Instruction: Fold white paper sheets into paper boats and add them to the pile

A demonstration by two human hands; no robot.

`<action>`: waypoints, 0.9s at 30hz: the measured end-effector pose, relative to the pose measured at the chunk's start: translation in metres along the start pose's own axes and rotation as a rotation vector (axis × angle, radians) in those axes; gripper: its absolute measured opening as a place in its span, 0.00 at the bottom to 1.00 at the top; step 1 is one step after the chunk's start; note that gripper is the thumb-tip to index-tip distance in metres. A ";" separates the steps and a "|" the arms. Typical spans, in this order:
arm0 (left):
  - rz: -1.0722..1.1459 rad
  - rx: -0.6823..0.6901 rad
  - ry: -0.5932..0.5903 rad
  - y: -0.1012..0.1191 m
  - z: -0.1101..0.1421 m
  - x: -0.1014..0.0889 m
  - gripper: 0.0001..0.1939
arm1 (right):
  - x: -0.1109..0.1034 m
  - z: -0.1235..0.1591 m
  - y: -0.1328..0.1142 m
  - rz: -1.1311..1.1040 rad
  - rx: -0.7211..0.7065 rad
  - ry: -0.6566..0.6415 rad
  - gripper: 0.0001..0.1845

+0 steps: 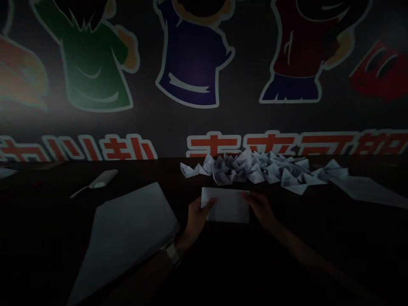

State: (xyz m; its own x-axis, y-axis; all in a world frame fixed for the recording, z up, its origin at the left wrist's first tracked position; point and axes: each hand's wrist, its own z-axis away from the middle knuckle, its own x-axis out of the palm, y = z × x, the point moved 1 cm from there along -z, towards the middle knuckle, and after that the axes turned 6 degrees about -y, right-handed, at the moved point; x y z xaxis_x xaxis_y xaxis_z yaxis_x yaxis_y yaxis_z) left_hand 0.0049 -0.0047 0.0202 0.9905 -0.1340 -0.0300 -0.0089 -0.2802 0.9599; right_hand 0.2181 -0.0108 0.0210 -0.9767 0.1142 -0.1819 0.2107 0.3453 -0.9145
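The head view is dim, and its lower part falls almost to black. A folded white paper sheet (225, 205) lies on the dark tabletop (41, 204), near the middle and well in from the far edge. Its long axis runs left to right, roughly parallel to that far edge, and its short ends face the hands. The left hand (199, 219) comes in from the lower left, a wristwatch (173, 254) on its wrist, and its fingers lie over the sheet's left end. The right hand (259, 208) comes in from the lower right, its fingers over the sheet's far right corner. Both hands are narrowed onto the paper rather than spread wide, but the light does not show whether they pinch it or only rest on it, and any creases are hard to make out.

Beyond the sheet, along the far edge, a heap of folded paper boats (255, 170) spreads sideways, the boats overlapping. A loose paper sheet (366, 191) lies at the heap's right end, cut off by the frame. Just beside the left wrist, a large pale paper stack (127, 238) runs off the bottom of the frame. Farther left lies a pale flat tool (102, 179), its thin handle pointing left; its exact kind is unclear. Behind the tabletop, a wall mural of cartoon figures (191, 55) is cut off at the top, above red lettering (242, 144).
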 end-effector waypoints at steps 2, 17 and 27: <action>-0.006 -0.002 0.003 0.000 0.000 0.000 0.19 | 0.000 0.000 -0.001 0.018 -0.004 0.010 0.24; 0.006 0.017 0.000 0.001 0.001 0.001 0.19 | 0.000 0.001 -0.005 0.028 -0.044 0.012 0.22; -0.043 0.045 0.009 0.002 0.001 0.001 0.17 | 0.001 0.003 -0.008 0.011 -0.022 0.013 0.22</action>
State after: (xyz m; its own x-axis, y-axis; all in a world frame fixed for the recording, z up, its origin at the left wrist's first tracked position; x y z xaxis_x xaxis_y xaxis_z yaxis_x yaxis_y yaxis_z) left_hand 0.0053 -0.0065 0.0216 0.9913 -0.1129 -0.0682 0.0276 -0.3284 0.9441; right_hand 0.2155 -0.0156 0.0268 -0.9737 0.1304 -0.1870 0.2225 0.3645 -0.9043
